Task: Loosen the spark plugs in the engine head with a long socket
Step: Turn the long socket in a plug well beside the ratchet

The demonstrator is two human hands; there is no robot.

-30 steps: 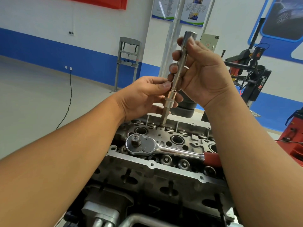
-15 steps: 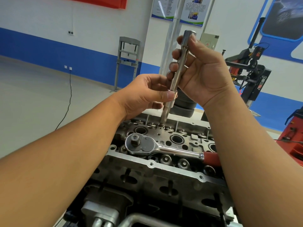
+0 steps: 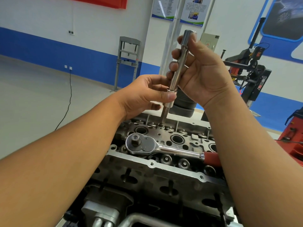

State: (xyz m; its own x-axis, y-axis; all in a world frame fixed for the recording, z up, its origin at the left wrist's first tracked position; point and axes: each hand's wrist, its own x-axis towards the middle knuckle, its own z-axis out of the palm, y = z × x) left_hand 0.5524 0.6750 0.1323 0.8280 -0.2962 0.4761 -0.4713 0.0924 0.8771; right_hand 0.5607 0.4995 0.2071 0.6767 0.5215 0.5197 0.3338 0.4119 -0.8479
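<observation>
A long socket (image 3: 177, 69) is held upright above the engine head's (image 3: 164, 167) far edge, gripped by the right hand (image 3: 203, 74) and pinched by the left hand (image 3: 147, 95); the parts should be kept aligned.

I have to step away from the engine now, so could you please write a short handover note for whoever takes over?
Right hand grips the upper part of the long socket, held nearly upright.
Left hand pinches its lower collar.
The socket's thin tip rests at the far edge of the engine head, not in a plug well.
The ratchet lies unattached across the head, red handle to the right.
Done: nothing visibly loosened.
Left: seat the socket in a plug well, fit the ratchet, loosen the plugs.
</observation>
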